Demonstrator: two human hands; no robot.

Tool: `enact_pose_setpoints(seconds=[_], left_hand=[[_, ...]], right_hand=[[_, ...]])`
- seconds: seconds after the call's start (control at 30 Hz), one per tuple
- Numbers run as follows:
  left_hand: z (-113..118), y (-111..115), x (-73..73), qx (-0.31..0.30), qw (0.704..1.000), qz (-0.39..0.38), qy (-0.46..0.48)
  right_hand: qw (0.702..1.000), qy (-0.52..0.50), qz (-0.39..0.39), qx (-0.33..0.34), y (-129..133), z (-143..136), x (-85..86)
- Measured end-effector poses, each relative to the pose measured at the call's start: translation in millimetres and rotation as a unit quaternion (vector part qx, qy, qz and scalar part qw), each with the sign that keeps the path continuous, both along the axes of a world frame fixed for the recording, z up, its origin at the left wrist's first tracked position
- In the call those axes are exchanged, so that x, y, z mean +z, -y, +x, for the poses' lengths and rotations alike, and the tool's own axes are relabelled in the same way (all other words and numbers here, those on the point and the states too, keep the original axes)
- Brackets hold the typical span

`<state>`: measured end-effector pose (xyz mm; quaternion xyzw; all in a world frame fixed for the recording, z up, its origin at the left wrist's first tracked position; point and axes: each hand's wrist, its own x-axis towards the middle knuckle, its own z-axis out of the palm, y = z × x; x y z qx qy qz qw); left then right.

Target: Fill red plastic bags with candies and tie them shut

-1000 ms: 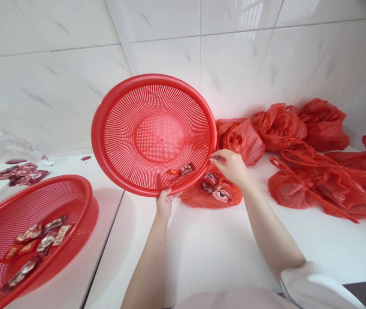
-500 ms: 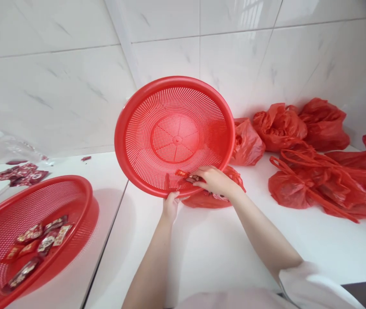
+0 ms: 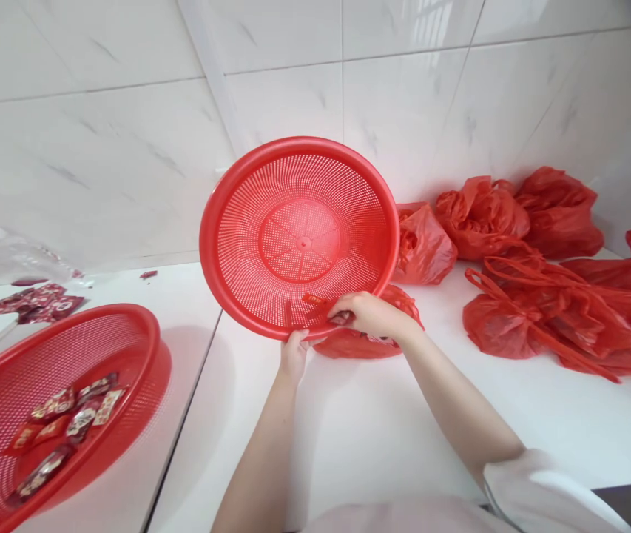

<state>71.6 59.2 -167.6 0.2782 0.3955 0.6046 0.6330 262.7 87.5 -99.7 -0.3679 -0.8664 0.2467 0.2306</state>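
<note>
A red plastic colander (image 3: 301,166) is tilted up with its open mouth toward me. My left hand (image 3: 294,357) grips its lower rim, thumb on the inside. Inside the low right part of the bowl, my right hand (image 3: 368,314) is closed on a small dark red wrapped packet (image 3: 340,317). Beside the fingers lies a bright red packet (image 3: 314,299) with gold marks. Beneath the colander, a red plastic bag (image 3: 348,345) with printed packets in it sits on the white table, partly hidden by the colander and my right hand.
A second red colander (image 3: 149,333) at left holds several wrapped packets (image 3: 79,418). Loose packets (image 3: 43,302) lie behind it, with one small packet (image 3: 149,275) near the wall. Several red plastic bags (image 3: 559,215) fill the right side. A gap line (image 3: 193,400) crosses the white table.
My right hand has drawn slightly toward the lower rim, and the packet in its fingers is now more covered. The colander has shifted very slightly; my left hand stays on the rim.
</note>
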Motion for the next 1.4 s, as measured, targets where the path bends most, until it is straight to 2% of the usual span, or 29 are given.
enact_pose_setpoints(seconds=[0.13,0.23,0.33,0.47,0.57,0.67,0.8,1.0,1.1,1.23,1.33,1.4], left_hand=[[-2,-1,0.0,-0.001,1.0,0.014,0.002],[-4,-1,0.5,-0.012,1.0,0.023,0.006],[-4,-2,0.4,0.005,1.0,0.027,0.007],[-4,-2,-0.2,0.06,0.997,0.035,0.012],[-3,-2,-1.1,0.095,0.995,0.032,0.02],[-1,-2,-2.9,0.098,0.995,0.025,0.018],[4,1,-4.5,0.061,0.998,0.016,-0.001],[16,10,-5.3,-0.022,1.0,0.018,0.002],[18,11,-8.3,-0.03,0.999,0.016,-0.004],[14,8,-10.4,-0.016,1.0,0.012,-0.021],[8,4,-9.6,0.007,1.0,0.013,-0.018],[5,2,-8.9,0.024,1.0,0.013,-0.012]], right_hand=[[0.995,-0.071,-0.022,-0.065,6,6,8.7],[0.992,-0.096,-0.035,-0.077,9,11,18.2],[0.986,-0.127,-0.02,-0.103,9,18,23.5],[0.989,-0.077,-0.02,-0.124,4,36,24.7],[0.985,-0.042,-0.012,-0.168,2,49,25.4],[0.976,-0.059,0.027,-0.21,2,51,27.0],[0.98,-0.055,0.055,-0.184,1,35,20.3],[0.993,0.012,0.047,-0.112,0,-6,-11.0],[0.996,0.014,0.026,-0.088,-1,-13,-19.2],[0.997,-0.051,-0.007,-0.056,-4,-7,-18.6],[0.981,-0.154,-0.033,-0.116,-7,-2,-15.1],[0.954,-0.242,-0.092,-0.154,-10,-1,-12.4]])
